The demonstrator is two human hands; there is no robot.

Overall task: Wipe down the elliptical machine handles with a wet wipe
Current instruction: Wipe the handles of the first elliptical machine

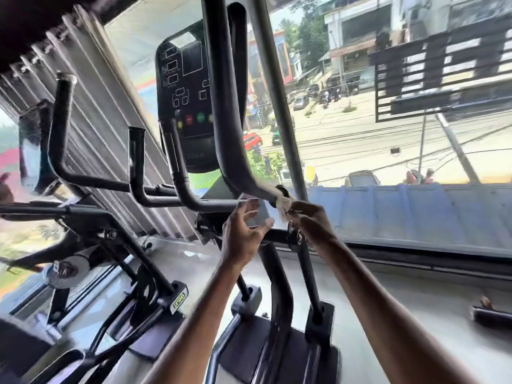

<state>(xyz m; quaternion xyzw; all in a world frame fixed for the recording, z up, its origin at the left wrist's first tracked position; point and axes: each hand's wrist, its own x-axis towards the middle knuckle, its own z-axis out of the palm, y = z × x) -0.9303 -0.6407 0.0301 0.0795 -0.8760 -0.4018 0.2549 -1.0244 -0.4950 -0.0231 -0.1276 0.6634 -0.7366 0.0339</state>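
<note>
The black elliptical machine fills the middle of the head view, with its console (185, 98) up high. A long curved black handle (230, 128) sweeps down from the top to a bend at centre. My right hand (307, 220) pinches a white wet wipe (282, 202) that is wrapped around the lower end of that handle. My left hand (243, 234) hovers just left of it with fingers spread and relaxed, holding nothing. Shorter inner handles (177, 167) stand to the left below the console.
Another exercise machine with a black grip (59, 123) stands at the left. A large window (388, 120) faces a street ahead. The machine's base and pedals (277, 342) lie below my arms. A dark object (490, 314) lies on the floor at right.
</note>
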